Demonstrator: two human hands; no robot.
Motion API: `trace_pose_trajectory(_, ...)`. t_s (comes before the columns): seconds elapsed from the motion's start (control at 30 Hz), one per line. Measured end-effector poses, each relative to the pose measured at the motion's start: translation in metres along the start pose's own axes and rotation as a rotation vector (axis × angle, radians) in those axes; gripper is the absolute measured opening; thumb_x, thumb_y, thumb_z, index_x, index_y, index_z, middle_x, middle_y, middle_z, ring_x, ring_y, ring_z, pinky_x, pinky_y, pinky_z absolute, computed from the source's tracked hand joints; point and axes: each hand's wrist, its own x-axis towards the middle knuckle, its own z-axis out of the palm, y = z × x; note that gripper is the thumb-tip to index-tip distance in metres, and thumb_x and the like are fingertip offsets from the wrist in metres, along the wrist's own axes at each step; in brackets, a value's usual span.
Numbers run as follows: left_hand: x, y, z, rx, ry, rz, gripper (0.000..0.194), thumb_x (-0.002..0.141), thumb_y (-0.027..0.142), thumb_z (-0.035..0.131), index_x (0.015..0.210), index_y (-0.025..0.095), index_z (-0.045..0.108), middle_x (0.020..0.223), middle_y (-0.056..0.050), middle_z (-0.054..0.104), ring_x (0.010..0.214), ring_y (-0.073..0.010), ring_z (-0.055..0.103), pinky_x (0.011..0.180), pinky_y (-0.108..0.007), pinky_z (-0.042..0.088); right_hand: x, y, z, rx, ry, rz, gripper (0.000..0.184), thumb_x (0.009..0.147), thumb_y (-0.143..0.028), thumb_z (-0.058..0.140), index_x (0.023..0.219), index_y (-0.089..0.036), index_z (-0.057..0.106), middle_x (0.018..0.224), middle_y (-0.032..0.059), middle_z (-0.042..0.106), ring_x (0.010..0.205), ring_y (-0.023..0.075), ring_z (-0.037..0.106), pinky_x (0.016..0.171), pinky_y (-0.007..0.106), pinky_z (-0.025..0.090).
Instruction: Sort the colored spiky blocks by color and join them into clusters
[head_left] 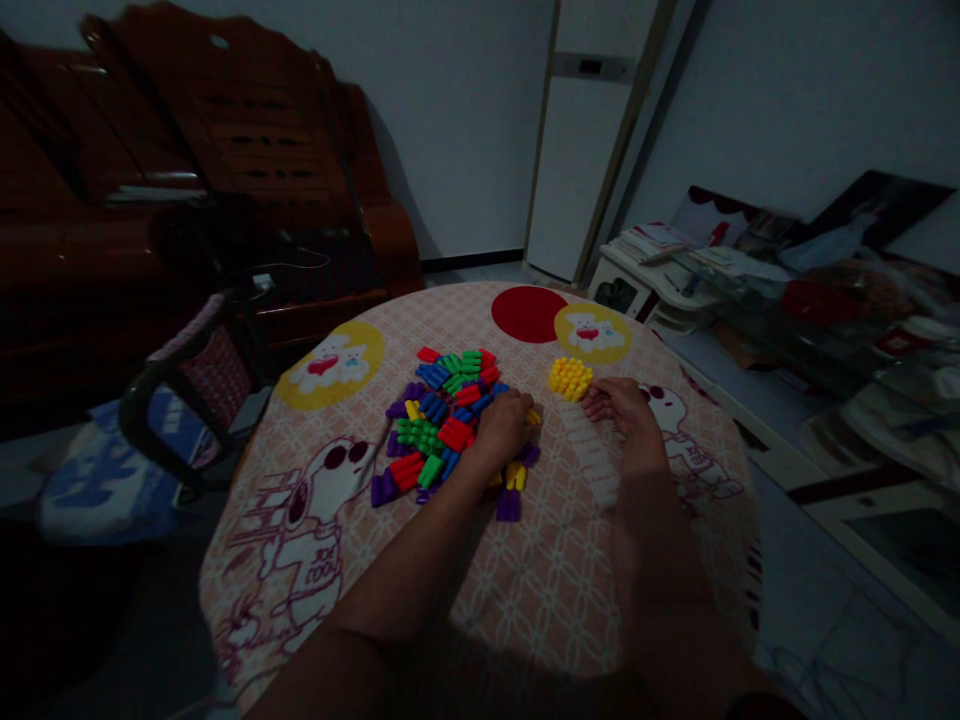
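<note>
A heap of small plastic pegs (442, 420) in red, blue, green, purple and yellow lies in the middle of a round table. My left hand (504, 426) rests on the heap's right edge, fingers curled down over a yellow peg (533, 417). A tight cluster of yellow pegs (570, 378) stands apart to the right. My right hand (622, 408) lies just beside that cluster, fingers curled, and what they hold is hidden. A few yellow and purple pegs (513, 488) lie under my left wrist.
The table wears a pink cartoon-dog cloth (315, 530) with a red circle (528, 313) at the far side. A dark chair (187, 390) stands at the left, a wooden sofa (187, 180) behind it. A cluttered low white table (675, 280) sits at the right.
</note>
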Motion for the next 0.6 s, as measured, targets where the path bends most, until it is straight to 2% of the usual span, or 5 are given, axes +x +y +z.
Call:
trace_pose_trajectory(0.13, 0.004, -0.002, -0.002, 0.029, -0.067, 0.050, 0.032, 0.084, 0.021, 0.062, 0.115, 0.019, 0.070, 0.112, -0.012, 0.067, 0.101, -0.0248, 0.065, 0.081, -0.031, 0.050, 0.002, 0.002, -0.001, 0.020, -0.015, -0.014, 0.021, 0.081, -0.027, 0.061, 0.063, -0.017, 0.061, 0.055, 0.0072, 0.069, 0.043, 0.0137, 0.061, 0.042, 0.021, 0.051)
trace_pose_trajectory(0.27, 0.011, -0.007, -0.002, 0.077, -0.071, 0.084, 0.027, 0.081, 0.021, 0.065, 0.106, 0.015, 0.073, 0.105, -0.016, 0.070, 0.101, -0.0278, 0.066, 0.083, -0.033, 0.050, 0.003, 0.005, -0.002, 0.020, -0.021, -0.022, 0.022, 0.082, -0.027, 0.060, 0.062, -0.017, 0.061, 0.056, 0.0077, 0.069, 0.042, 0.0142, 0.062, 0.042, 0.022, 0.052)
trace_pose_trajectory(0.43, 0.028, -0.001, -0.002, -0.048, -0.007, -0.029, 0.030, 0.082, 0.032, 0.069, 0.105, 0.013, 0.072, 0.100, -0.014, 0.073, 0.092, -0.0255, 0.068, 0.080, -0.032, 0.050, 0.001, 0.004, 0.000, 0.024, 0.008, -0.039, 0.022, 0.083, -0.026, 0.060, 0.063, -0.017, 0.060, 0.054, 0.0073, 0.068, 0.042, 0.0139, 0.061, 0.042, 0.022, 0.051)
trace_pose_trajectory(0.6, 0.051, 0.014, 0.007, -0.229, 0.050, -0.117, 0.021, 0.081, 0.033, 0.071, 0.093, 0.015, 0.071, 0.094, -0.009, 0.074, 0.085, -0.0206, 0.066, 0.076, -0.030, 0.048, 0.001, 0.000, 0.001, 0.012, -0.005, -0.002, 0.022, 0.082, -0.027, 0.062, 0.063, -0.017, 0.060, 0.055, 0.0071, 0.069, 0.042, 0.0145, 0.062, 0.041, 0.022, 0.051)
